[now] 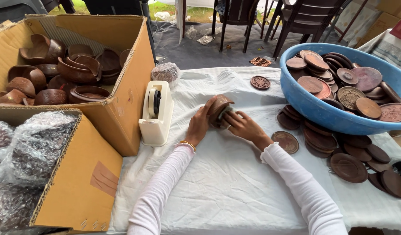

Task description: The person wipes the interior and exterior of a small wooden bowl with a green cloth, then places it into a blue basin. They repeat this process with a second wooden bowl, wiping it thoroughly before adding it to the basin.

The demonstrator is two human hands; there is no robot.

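My left hand [199, 123] and my right hand [243, 126] both grip a brown wooden bowl with its lid [218, 109], tilted on its side just above the white cloth [226, 182]. The left hand cups its left side. My right hand presses the lid side, and a pale strip shows under its fingers. Both arms wear white sleeves; a gold bangle sits on the left wrist.
A cream tape dispenser [156, 114] stands left of my hands. An open cardboard box [135, 78] holds several wooden bowls; a nearer box [81, 174] holds bubble-wrapped bundles. A blue tub [318, 111] of round wooden lids sits right, more lids [348, 167] beside it. Chairs stand behind.
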